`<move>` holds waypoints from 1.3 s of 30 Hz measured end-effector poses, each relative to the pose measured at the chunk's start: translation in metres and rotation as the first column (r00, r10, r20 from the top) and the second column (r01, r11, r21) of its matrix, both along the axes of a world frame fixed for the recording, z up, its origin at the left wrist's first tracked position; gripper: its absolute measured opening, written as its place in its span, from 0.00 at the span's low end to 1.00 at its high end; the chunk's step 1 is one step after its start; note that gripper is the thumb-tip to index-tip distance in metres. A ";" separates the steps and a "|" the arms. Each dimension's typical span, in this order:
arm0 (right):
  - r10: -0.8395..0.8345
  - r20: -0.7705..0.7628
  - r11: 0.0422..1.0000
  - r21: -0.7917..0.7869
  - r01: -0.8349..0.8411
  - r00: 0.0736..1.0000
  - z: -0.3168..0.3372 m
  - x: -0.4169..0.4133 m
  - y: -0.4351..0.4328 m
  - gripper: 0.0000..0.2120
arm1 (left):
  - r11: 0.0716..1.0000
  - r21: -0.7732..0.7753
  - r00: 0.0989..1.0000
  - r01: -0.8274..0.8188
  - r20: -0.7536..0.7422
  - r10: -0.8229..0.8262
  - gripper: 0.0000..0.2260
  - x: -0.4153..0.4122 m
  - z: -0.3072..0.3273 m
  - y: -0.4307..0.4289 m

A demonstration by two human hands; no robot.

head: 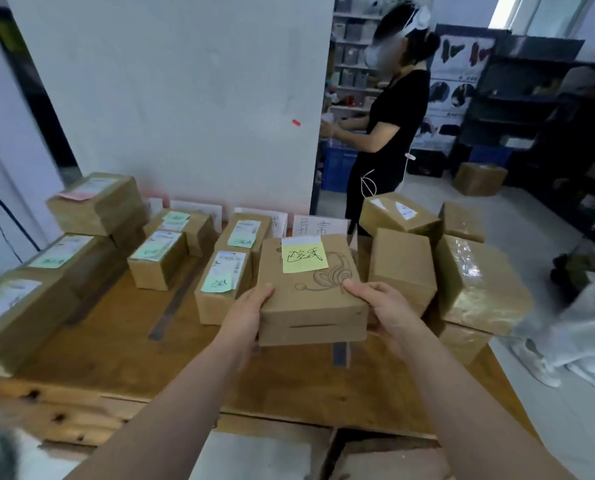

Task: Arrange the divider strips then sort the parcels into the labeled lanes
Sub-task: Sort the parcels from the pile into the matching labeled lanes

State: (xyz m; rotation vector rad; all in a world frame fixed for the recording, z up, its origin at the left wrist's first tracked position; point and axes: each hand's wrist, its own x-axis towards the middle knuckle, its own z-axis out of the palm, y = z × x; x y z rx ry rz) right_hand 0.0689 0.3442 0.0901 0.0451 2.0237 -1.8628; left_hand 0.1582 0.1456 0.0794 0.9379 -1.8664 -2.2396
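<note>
Labelled brown cardboard parcels point(157, 259) sit in rows on the wooden table point(109, 348) beside a dark flat divider strip point(175, 306). The left hand point(251, 306) clasps one side of a brown cardboard box point(310, 303) bearing a yellow sticky note point(304, 259), held at mid-table. The right hand point(382, 306) clasps the other.

a plain white wall point(185, 98) rises behind the worn brown wooden tabletop point(116, 341). to its right, a pale grey floor point(518, 237) runs back to dark metal shelving point(518, 98) and white shelves of grey bins point(353, 46). daylight enters through a high window point(507, 12).
</note>
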 end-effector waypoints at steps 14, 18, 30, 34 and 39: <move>0.225 0.256 0.971 0.017 -0.237 0.940 -0.016 0.059 -0.139 0.36 | 0.970 -0.064 0.956 0.234 0.195 -0.218 0.12 0.043 -0.015 -0.192; 0.233 0.349 0.969 -0.006 -0.247 0.908 -0.032 0.076 -0.149 0.35 | 0.950 -0.004 0.915 0.311 0.273 -0.299 0.14 0.057 -0.032 -0.210; 0.156 0.441 0.987 -0.034 -0.157 0.884 -0.100 0.099 -0.178 0.21 | 0.920 0.042 0.851 0.390 0.365 -0.377 0.13 0.070 -0.092 -0.228; 0.064 0.409 0.995 0.044 -0.090 0.910 -0.119 0.098 -0.189 0.24 | 0.918 0.038 0.864 0.394 0.325 -0.384 0.16 0.065 -0.114 -0.228; -0.022 0.319 0.987 0.155 -0.029 0.948 -0.135 0.098 -0.201 0.27 | 0.905 -0.066 0.864 0.419 0.336 -0.376 0.16 0.057 -0.131 -0.226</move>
